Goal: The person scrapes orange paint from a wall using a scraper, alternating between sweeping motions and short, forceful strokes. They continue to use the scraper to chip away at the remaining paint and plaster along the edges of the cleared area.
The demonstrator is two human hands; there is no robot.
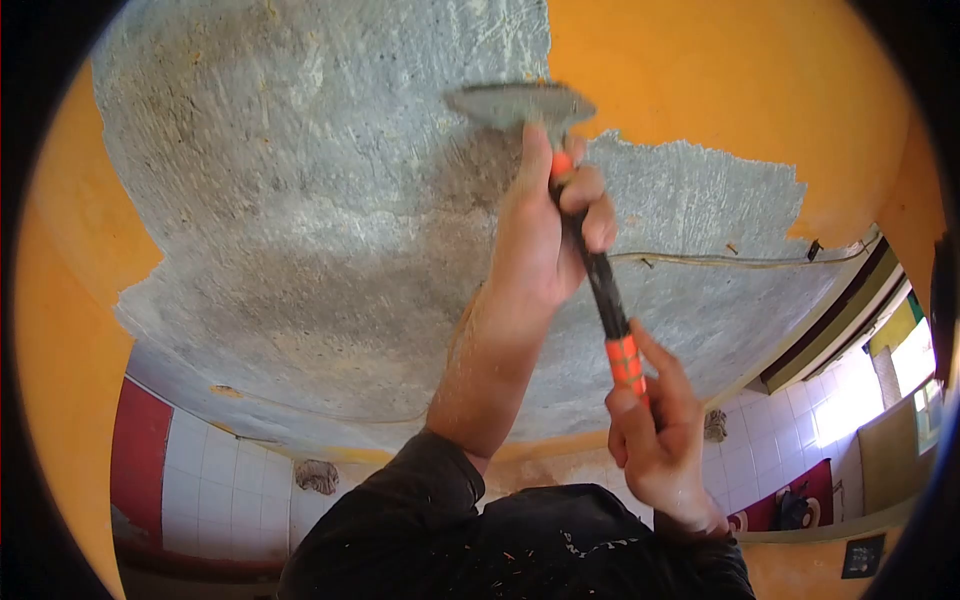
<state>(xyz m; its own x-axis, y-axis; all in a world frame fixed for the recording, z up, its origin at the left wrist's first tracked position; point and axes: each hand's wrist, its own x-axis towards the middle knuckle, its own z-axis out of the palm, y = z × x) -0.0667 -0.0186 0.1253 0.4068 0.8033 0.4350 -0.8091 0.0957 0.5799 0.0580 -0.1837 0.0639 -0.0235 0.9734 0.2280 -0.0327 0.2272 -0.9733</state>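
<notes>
A long-handled scraper [603, 290] with a wide flat metal blade and a black and orange grip is in both hands. My left hand [545, 225] wraps round the upper handle just below the blade, its thumb pointing up along the neck. Lower down, my right hand [660, 430] closes round the orange end of the handle. The blade is at the bare grey surface [300, 200], close to the ragged edge of the orange paint [720, 75]. Slight blur hides whether the blade's edge touches.
A thin cable [700, 261] runs along the grey surface at the right, with small nails or clips near it. White tiles [205, 480] and a red panel [140, 445] show at lower left. A bright window [850, 405] is at the right.
</notes>
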